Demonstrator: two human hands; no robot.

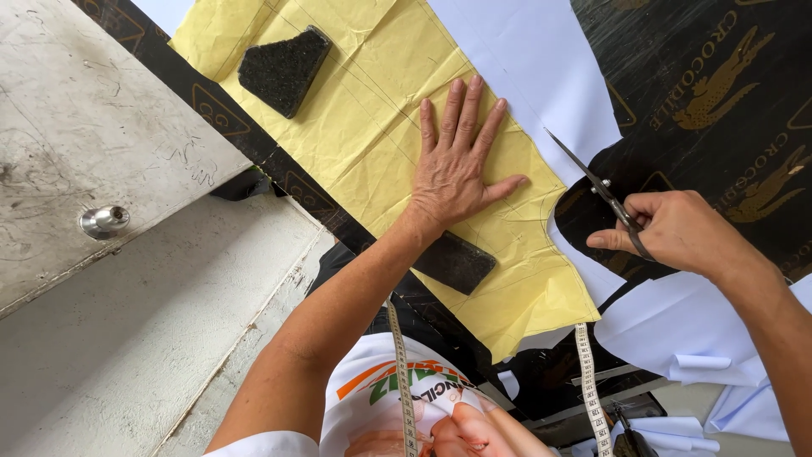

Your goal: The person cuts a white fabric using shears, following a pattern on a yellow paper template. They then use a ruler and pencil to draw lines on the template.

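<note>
Near the frame's centre, the left hand [457, 173] is pressing a yellow paper pattern sheet [372, 127] flat, fingers spread. Right of centre, the right hand [672, 230] is gripping metal scissors [592, 182], fingers curled through the handles, over white fabric [541, 68].

A tailoring workshop: a yellow paper pattern [372, 93] lies over white fabric [541, 68] on a black-covered cutting table [719, 51], pinned by dark stone weights [283, 68], with a measuring tape [592, 389] hanging near the scissors [592, 182].
</note>
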